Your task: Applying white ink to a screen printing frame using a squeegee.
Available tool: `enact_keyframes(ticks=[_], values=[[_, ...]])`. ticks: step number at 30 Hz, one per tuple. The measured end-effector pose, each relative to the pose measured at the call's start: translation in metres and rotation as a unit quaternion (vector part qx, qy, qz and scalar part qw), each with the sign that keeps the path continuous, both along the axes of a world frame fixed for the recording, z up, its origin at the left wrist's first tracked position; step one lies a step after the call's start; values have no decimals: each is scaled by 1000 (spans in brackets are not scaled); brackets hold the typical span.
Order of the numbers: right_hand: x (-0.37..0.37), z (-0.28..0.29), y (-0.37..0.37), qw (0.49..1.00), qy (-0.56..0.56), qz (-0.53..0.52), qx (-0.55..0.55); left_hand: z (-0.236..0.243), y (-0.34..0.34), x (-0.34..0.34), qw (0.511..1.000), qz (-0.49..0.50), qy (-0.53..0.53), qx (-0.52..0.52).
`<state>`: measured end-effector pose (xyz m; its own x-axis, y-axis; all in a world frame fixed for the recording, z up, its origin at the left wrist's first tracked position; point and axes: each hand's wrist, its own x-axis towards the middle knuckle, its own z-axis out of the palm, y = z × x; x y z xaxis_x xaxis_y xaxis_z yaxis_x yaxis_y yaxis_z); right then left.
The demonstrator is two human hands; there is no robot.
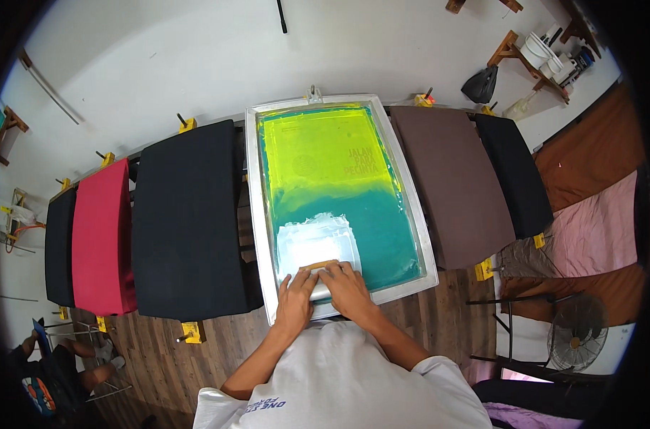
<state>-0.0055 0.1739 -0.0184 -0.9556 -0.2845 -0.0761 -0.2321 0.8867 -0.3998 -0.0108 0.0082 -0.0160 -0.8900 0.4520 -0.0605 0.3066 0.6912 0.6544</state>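
White wall (pixel 182 50) runs behind a row of cloth-covered boards, and wood planks make up the floor (pixel 410 314). From far off, I look down through the head camera. Near the middle, a silver frame (pixel 257 179) lies between the big black board (pixel 185 222) and the brown board (pixel 453 186). It works like a flat tray: inside is a green sheet (pixel 385 236), bright yellow-green toward its far end, with a patch of white paint (pixel 314 232) at its near left part.

I see the squeegee (pixel 318 265) at the near side of that paint, inside the frame. Its brown wooden grip pokes out between the two hands. The left hand (pixel 294 306) and the right hand (pixel 346 292) both hold it, side by side, with fingers bent over it and little gap left. The thumbs are hard to make out, and the hands hide much of the squeegee.

High on the right, white tubs (pixel 536 51) sit on a wooden shelf (pixel 507 51). I cannot tell what is in them. A black bag (pixel 480 84) hangs close by, and its inside is hidden too. A seated person (pixel 46 375) at the lower left is dark and partly cut off.
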Motion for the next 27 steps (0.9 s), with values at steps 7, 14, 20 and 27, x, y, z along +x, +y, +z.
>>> enact_keyframes(ticks=[7,14,20,27], values=[[3,9,-1,1000,-10,4,4,-6,0,7,1000,13,11,-7],[14,-11,-1,1000,22,-15,-16,-14,2,14,998,28,48,-3],[20,-6,-2,999,16,-30,-40,-12,3,19,998,30,48,2],[21,8,0,999,21,-20,-44,-4,3,20,1000,18,13,-4]])
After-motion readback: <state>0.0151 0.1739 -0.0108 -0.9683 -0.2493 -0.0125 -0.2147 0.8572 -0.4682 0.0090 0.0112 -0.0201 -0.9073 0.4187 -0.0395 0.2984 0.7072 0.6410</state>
